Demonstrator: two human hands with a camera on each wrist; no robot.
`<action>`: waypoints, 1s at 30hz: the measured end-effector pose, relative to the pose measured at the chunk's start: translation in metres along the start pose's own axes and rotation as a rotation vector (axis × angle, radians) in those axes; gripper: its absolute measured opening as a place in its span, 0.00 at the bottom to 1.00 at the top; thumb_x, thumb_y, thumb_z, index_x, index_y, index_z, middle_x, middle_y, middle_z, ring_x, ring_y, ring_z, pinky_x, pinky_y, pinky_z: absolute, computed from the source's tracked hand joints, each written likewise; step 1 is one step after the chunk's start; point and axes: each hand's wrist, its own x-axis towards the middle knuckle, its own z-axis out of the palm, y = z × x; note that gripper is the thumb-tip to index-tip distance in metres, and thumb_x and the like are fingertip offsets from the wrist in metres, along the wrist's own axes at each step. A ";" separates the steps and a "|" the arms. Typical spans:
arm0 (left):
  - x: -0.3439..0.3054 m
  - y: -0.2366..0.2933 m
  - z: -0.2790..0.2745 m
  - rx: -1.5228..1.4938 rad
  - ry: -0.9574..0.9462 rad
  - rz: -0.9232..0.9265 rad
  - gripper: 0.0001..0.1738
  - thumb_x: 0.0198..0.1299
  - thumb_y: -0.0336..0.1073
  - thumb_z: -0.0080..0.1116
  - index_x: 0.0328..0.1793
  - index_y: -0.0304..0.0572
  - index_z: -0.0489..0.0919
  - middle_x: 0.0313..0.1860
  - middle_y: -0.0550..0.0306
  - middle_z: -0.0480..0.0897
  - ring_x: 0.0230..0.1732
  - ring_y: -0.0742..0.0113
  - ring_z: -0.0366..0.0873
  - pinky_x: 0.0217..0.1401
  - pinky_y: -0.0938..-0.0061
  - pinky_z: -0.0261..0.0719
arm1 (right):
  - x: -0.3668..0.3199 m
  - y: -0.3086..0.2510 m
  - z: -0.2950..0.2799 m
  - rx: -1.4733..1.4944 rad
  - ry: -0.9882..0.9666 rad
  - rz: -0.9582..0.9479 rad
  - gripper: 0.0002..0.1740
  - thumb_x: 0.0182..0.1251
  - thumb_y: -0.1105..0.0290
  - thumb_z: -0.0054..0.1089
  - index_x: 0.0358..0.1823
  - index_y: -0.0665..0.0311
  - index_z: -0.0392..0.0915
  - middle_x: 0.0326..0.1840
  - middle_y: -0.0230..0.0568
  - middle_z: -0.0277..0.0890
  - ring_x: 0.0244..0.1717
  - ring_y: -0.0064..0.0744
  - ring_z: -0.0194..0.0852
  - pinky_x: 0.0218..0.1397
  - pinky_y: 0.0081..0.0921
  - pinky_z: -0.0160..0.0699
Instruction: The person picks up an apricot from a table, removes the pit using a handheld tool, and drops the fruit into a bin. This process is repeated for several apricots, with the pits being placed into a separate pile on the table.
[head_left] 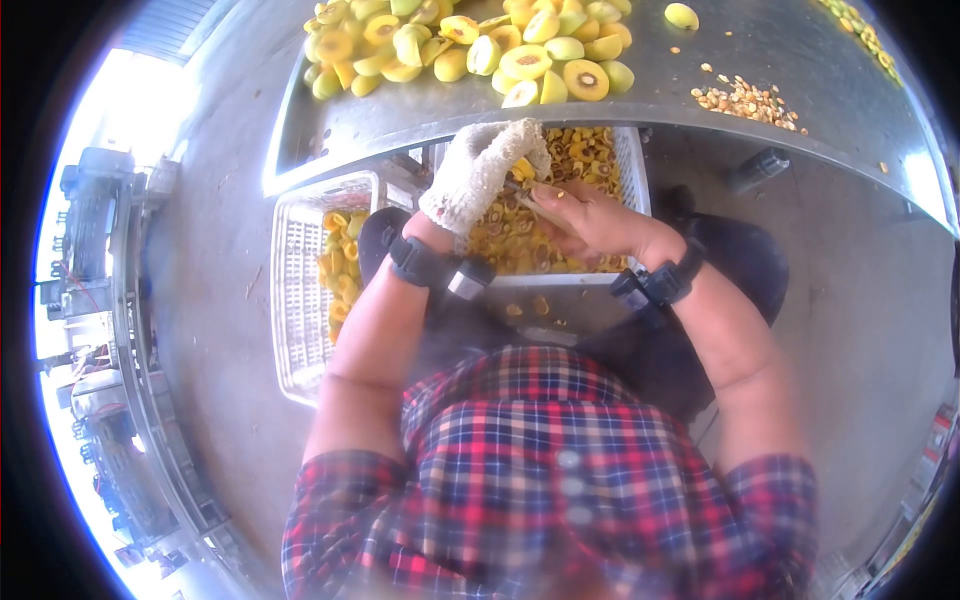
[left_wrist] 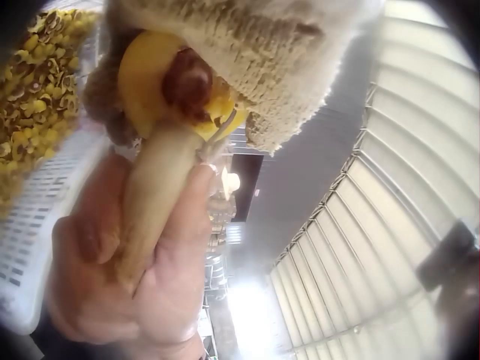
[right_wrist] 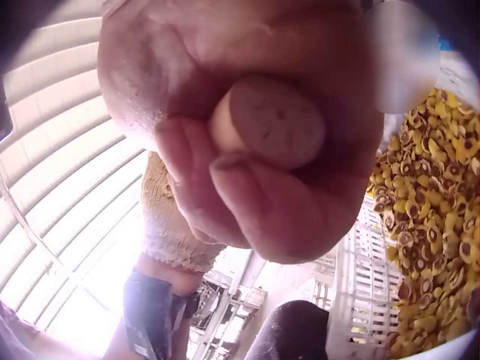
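Note:
My left hand (head_left: pixel 472 178), in a rough whitish knitted glove, holds a yellow peach half (left_wrist: pixel 141 79) with its cut face showing in the left wrist view. A reddish-brown pit (left_wrist: pixel 187 81) sits in the middle of that face. My bare right hand (head_left: pixel 608 225) grips the wooden handle (left_wrist: pixel 156 199) of a pitting knife, fingers curled round it. The knife's thin curved metal blade (left_wrist: pixel 219 135) is right at the edge of the flesh beside the pit. In the right wrist view, the round butt of the handle pokes out between the fingers.
Below the hands stands a white crate (head_left: pixel 641 175) of yellow fruit pieces. Another white basket (head_left: pixel 297 290) with yellow pieces is at the left. Ahead, a metal table (head_left: pixel 665 65) bears a heap of halved peaches (head_left: pixel 470 50) and a small pile of pits (head_left: pixel 748 102).

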 end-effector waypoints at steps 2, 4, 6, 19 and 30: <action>0.003 -0.005 -0.002 0.089 -0.043 0.008 0.22 0.65 0.49 0.52 0.36 0.34 0.82 0.31 0.58 0.82 0.31 0.74 0.74 0.35 0.76 0.73 | 0.002 0.002 0.000 -0.222 0.038 -0.162 0.33 0.71 0.41 0.39 0.21 0.63 0.69 0.11 0.28 0.59 0.11 0.20 0.56 0.15 0.20 0.55; 0.007 -0.017 -0.004 0.143 -0.096 0.044 0.21 0.66 0.48 0.51 0.37 0.34 0.81 0.30 0.58 0.81 0.32 0.73 0.75 0.35 0.76 0.73 | 0.003 0.005 0.002 -0.218 0.049 -0.167 0.32 0.71 0.41 0.40 0.21 0.62 0.69 0.11 0.28 0.58 0.11 0.20 0.55 0.14 0.20 0.54; 0.005 -0.015 -0.003 0.078 -0.092 0.050 0.21 0.66 0.48 0.51 0.38 0.34 0.81 0.30 0.58 0.81 0.32 0.73 0.75 0.34 0.76 0.73 | 0.004 0.010 0.003 -0.212 0.061 -0.173 0.32 0.71 0.41 0.40 0.22 0.62 0.70 0.11 0.28 0.58 0.11 0.19 0.54 0.14 0.20 0.52; 0.016 -0.001 0.003 -0.967 0.174 0.039 0.28 0.65 0.61 0.45 0.42 0.41 0.78 0.35 0.54 0.80 0.36 0.63 0.77 0.37 0.69 0.76 | 0.001 0.016 0.004 -0.203 -0.059 -0.197 0.26 0.72 0.46 0.42 0.39 0.64 0.73 0.21 0.32 0.68 0.19 0.24 0.65 0.17 0.21 0.61; -0.088 -0.062 -0.194 0.030 0.936 0.148 0.26 0.63 0.59 0.50 0.43 0.41 0.82 0.39 0.53 0.82 0.43 0.61 0.79 0.46 0.65 0.77 | 0.015 0.049 -0.001 -0.996 0.102 0.034 0.32 0.69 0.45 0.41 0.31 0.68 0.81 0.33 0.55 0.79 0.37 0.54 0.78 0.44 0.45 0.73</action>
